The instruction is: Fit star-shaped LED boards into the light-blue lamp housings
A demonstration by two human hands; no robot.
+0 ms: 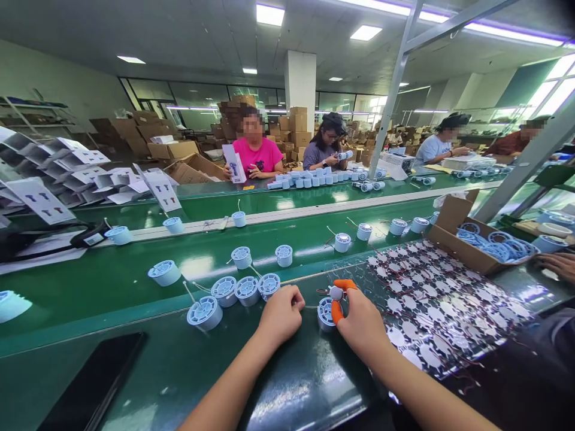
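Note:
My right hand (362, 320), with orange covers on thumb and index finger, pinches a small round white part (336, 293) with thin wires. It is just above a light-blue round plastic housing (324, 315) on the bench. My left hand (284, 314) is closed to the left of this housing. A thin pale cable (309, 307) runs from the housing into its fingertips, whose tips are partly hidden. Beside my left hand stand several similar blue housings (247, 290) with spoked tops, some with cables sticking out.
Many flat white discs with red and black wires cover a sheet (431, 299) at right, near a cardboard box (476, 239) of blue rings. A black phone (92, 383) lies at front left. More housings stand on the green conveyor belt (112, 275). Several people sit across; another person's hand (557, 263) is at far right.

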